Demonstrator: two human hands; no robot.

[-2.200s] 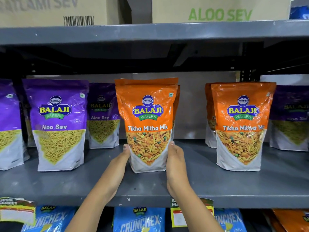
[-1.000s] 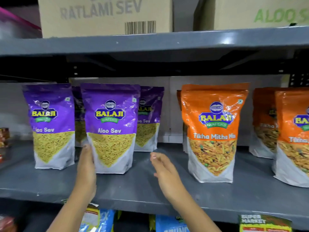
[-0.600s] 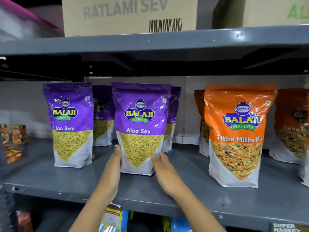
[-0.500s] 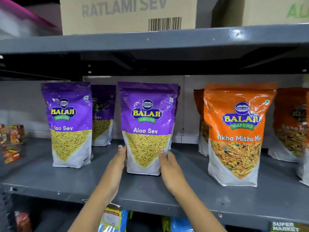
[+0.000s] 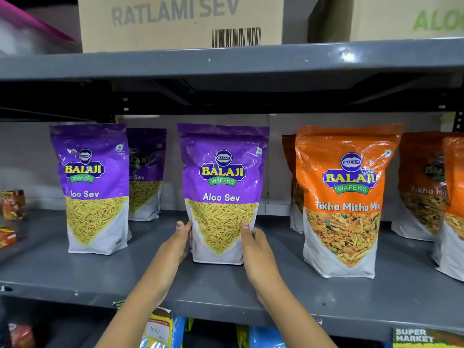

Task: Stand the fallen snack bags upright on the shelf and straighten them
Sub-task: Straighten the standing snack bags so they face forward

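A purple Aloo Sev bag [image 5: 222, 187] stands upright in the middle of the grey shelf [image 5: 226, 290]. My left hand [image 5: 179, 241] presses its lower left edge and my right hand [image 5: 256, 247] its lower right edge, so both grip the bag's base. Another purple Aloo Sev bag [image 5: 93, 187] stands to the left, with a third [image 5: 147, 174] behind it. An orange Tikha Mitha Mix bag [image 5: 345, 199] stands to the right, with more orange bags [image 5: 426, 187] behind and beyond it. All bags in view are upright.
The upper shelf [image 5: 226, 60] carries a Ratlami Sev carton [image 5: 180, 21] and an Aloo Sev carton [image 5: 406, 16]. Small red boxes [image 5: 11, 214] lie at the far left. Blue bags [image 5: 266, 337] and price tags show on the shelf below.
My hands left the orange bag and went left to the purple Aloo Sev bag. They closed on its base and shifted it slightly right; it now faces front.
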